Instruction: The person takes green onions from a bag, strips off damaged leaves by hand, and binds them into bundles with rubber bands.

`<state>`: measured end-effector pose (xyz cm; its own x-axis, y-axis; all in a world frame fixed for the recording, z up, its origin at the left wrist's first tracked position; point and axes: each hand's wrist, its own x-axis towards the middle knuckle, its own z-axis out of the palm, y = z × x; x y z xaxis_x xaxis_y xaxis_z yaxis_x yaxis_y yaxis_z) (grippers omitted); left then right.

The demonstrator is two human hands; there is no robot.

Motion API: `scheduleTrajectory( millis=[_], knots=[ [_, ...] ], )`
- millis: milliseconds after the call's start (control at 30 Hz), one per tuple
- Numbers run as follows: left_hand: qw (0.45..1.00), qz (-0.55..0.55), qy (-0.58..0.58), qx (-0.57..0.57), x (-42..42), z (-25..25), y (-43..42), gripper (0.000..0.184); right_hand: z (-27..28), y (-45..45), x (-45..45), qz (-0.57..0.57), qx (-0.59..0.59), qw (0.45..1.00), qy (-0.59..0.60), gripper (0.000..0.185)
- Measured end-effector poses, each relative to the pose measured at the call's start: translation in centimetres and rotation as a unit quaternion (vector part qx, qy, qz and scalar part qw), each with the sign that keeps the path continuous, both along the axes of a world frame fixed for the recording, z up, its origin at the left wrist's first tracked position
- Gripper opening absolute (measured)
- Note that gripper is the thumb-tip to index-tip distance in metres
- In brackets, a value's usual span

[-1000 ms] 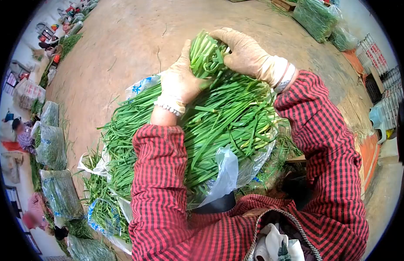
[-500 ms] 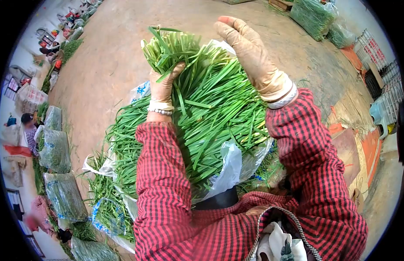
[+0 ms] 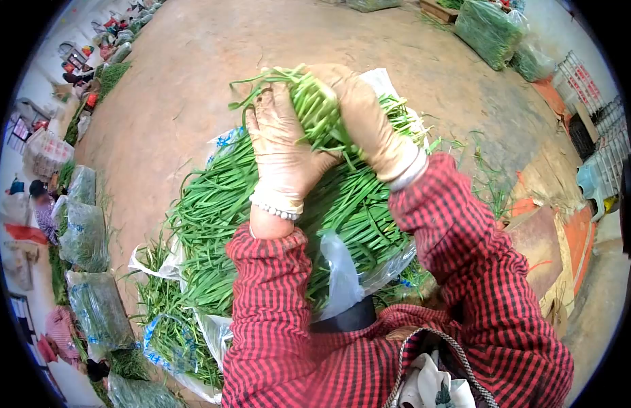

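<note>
Just above the far edge of the heap of green stalks [image 3: 213,211], we see a bunch [image 3: 319,112] raised between two gloved hands, its pale ends turned toward the heap's right side. We take the left hand [image 3: 281,149] to be closed on it: the fingers lie along the bunch's left flank while the thumb reaches across below, probably so that the loose stalks stay together. The right hand [image 3: 363,119] is cupped against the opposite flank, near the pale ends, perhaps to keep them level; it is blurred and its fingertips are hidden, so we cannot tell whether it grips or merely presses.

Beneath the bunch, the heap's leaves point mostly leftward and its paler ends rightward, an order that we suppose makes handfuls easier to gather. Clear plastic [image 3: 341,275] shows at the heap's near edge, and we judge that it runs underneath to part the stalks from the floor [image 3: 193,88]. At the heap's near left corner we find looser greens [image 3: 159,282] beside a white bag [image 3: 217,330]. Well to the heap's left, wrapped bales [image 3: 98,309] stand in a row, seemingly lined along the wall to leave the floor passable
</note>
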<state>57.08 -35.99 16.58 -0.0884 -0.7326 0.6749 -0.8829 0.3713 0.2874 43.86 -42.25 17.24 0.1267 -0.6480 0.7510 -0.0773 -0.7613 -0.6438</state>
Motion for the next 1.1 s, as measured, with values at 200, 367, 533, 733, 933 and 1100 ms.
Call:
scheduleTrajectory(
  millis=[200,367,533,733,933,1100],
  knots=[
    [0.783,-0.271,0.558,0.038,0.2,-2.4,-1.8,0.063,2.7,6.6,0.1,0.057,0.168,0.983,0.039,0.086],
    [0.918,-0.191,0.347,0.017,1.2,-2.7,-3.1,0.051,2.5,3.8,0.1,0.116,0.188,0.975,0.038,0.095],
    [0.938,-0.176,0.298,-0.021,2.0,-3.0,-3.3,0.050,-5.6,-0.7,0.9,0.237,0.354,0.848,-0.314,0.081],
    [0.842,-0.118,0.519,-0.085,6.4,1.5,2.2,0.030,-8.2,-1.8,0.3,0.199,0.410,0.819,-0.348,0.066],
    [0.845,0.022,0.465,-0.262,13.7,11.3,12.8,0.034,-7.6,-2.2,0.1,0.200,0.417,0.813,-0.355,0.063],
    [0.844,-0.064,0.412,-0.337,12.5,19.4,22.4,0.037,-6.1,-2.6,-1.3,0.203,0.425,0.847,-0.246,0.076]
  ],
)
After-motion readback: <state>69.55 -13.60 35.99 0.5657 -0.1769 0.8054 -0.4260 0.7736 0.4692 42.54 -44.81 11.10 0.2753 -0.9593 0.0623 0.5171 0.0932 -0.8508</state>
